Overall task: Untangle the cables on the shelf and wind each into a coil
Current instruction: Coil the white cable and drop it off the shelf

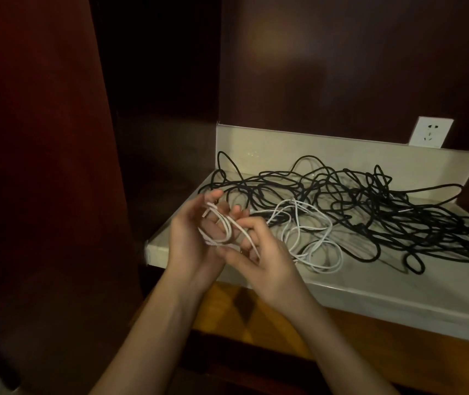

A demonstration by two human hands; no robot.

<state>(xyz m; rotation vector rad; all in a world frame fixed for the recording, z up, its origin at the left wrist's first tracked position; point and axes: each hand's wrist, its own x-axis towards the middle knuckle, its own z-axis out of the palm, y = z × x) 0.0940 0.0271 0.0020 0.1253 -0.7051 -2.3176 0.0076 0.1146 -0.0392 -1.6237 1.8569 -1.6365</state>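
A white cable point(307, 240) lies in loose loops on the pale shelf point(370, 283), partly under a big tangle of black cable point(384, 212) that spreads across the shelf's middle and right. My left hand point(193, 238) holds a few turns of the white cable wound around its fingers, over the shelf's front left corner. My right hand point(258, 252) pinches the white strand just beside those turns. The strand runs from my hands back to the loops on the shelf.
A white wall socket point(431, 132) sits above the shelf's back lip at the right. Dark wooden panels close in the left side and the back. A brown wooden surface point(256, 315) lies below the shelf.
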